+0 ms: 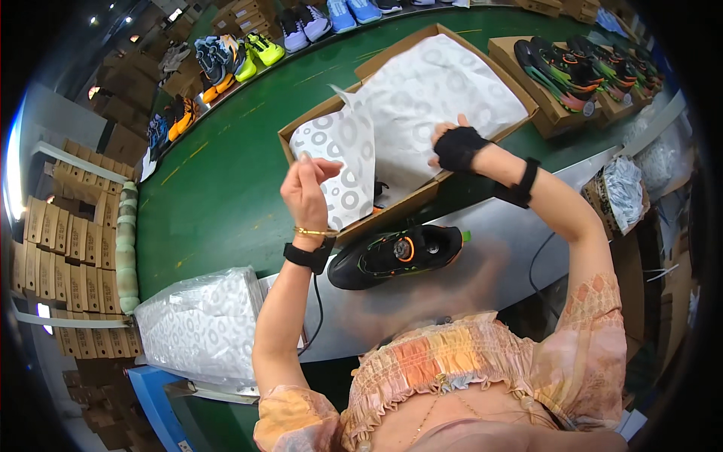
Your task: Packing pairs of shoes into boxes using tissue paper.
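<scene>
An open cardboard shoebox (410, 202) lies on the bench, lined with white tissue paper (444, 75) printed with grey rings. A paper flap (350, 162) stands up on its left side, and a bit of something dark shows in the gap beside it. My left hand (307, 192) is over the box's left end by that flap, fingers loosely bent and apart. On the right, my right hand (458, 147), in a black fingerless glove, hovers at or touches the paper near the box's near edge, fingers spread. Close to me lies a black sneaker (399, 255) with orange and green accents.
A plastic-wrapped stack of printed tissue paper (199, 324) lies at left. Dark multicoloured sneakers (561, 75) rest on boxes at far right. More shoes (263, 49) line the green belt's (226, 181) far edge. Stacked cartons (75, 248) stand left; a cable (533, 264) crosses the metal edge.
</scene>
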Available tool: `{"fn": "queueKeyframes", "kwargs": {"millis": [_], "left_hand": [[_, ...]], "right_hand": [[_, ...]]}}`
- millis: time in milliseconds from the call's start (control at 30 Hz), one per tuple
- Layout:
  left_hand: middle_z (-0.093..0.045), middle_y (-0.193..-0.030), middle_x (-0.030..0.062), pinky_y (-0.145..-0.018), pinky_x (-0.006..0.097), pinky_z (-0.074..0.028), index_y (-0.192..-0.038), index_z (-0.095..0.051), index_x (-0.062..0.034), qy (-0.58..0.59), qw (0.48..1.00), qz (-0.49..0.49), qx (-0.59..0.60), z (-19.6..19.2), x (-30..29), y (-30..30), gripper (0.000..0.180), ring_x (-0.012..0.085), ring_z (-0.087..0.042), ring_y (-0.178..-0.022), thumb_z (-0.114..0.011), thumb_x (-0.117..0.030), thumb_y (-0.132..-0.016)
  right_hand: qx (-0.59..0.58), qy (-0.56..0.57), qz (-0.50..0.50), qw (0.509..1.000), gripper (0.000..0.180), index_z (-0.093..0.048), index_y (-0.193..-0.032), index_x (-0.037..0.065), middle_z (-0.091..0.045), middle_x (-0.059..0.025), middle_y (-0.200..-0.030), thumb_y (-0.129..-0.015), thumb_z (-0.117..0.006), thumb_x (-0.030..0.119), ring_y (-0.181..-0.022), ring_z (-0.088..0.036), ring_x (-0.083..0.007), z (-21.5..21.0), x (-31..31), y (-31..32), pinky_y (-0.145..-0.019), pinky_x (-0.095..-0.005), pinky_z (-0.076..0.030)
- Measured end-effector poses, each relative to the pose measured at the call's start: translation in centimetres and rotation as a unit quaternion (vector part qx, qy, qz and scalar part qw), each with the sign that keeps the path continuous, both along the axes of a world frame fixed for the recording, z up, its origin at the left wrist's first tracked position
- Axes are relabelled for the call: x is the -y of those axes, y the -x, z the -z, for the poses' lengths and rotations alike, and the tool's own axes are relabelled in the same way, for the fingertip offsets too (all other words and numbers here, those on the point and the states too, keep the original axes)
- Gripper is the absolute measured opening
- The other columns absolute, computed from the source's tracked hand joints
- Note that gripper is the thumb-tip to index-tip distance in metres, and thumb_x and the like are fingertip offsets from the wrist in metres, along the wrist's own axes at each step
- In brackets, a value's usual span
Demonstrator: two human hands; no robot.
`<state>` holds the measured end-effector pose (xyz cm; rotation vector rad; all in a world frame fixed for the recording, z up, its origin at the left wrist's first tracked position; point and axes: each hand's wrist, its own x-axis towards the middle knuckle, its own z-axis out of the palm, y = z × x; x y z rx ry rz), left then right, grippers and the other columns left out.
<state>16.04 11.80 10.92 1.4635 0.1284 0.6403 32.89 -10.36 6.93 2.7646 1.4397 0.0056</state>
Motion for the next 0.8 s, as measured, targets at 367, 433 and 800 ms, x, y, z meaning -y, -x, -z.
{"fn": "queueKeyframes", "kwargs": {"millis": [367, 433, 800], "left_hand": [[-0.045, -0.12, 0.0127, -0.086, 0.066, -0.02, -0.116, -0.049, -0.0139, -0.715, 0.555, 0.151, -0.397, 5.8, 0.2, -4.4, 0.064, 0.03, -0.036, -0.117, -0.045, -0.061, -0.073], [-0.052, -0.11, 0.0148, -0.087, 0.059, -0.027, -0.116, -0.049, -0.009, -0.654, 0.573, 0.205, -0.45, 3.6, 1.2, -5.0, 0.067, 0.0283, -0.046, -0.108, -0.051, -0.059, -0.071], [-0.046, -0.114, 0.0163, -0.094, 0.034, -0.035, -0.118, -0.036, 0.0029, -0.282, 0.924, 0.191, -0.171, 2.1, 1.3, 8.2, 0.091, 0.0252, -0.045, -0.109, -0.081, -0.033, -0.049]], "right_hand": [[-0.033, -0.341, -0.252, 0.905, 0.048, -0.055, -0.091, 0.008, -0.053, -0.0105, -0.1, -0.051, -0.072, 0.028, -0.091, -0.052, -0.0249, -1.8, 5.8, 9.9, -0.071, -0.0372, -0.039], [-0.052, -0.209, -0.227, 0.95, 0.056, -0.054, -0.099, 0.013, -0.044, -0.0163, -0.114, -0.049, -0.074, 0.029, -0.1, -0.047, -0.0294, -1.5, 6.8, 12.5, -0.076, -0.0411, -0.038], [-0.208, -0.177, -0.222, 0.936, 0.037, -0.051, -0.076, 0.008, -0.054, -0.0075, -0.075, -0.051, -0.074, 0.021, -0.064, -0.057, -0.0237, -6.2, 3.2, 11.3, -0.053, -0.0318, -0.045]]}}
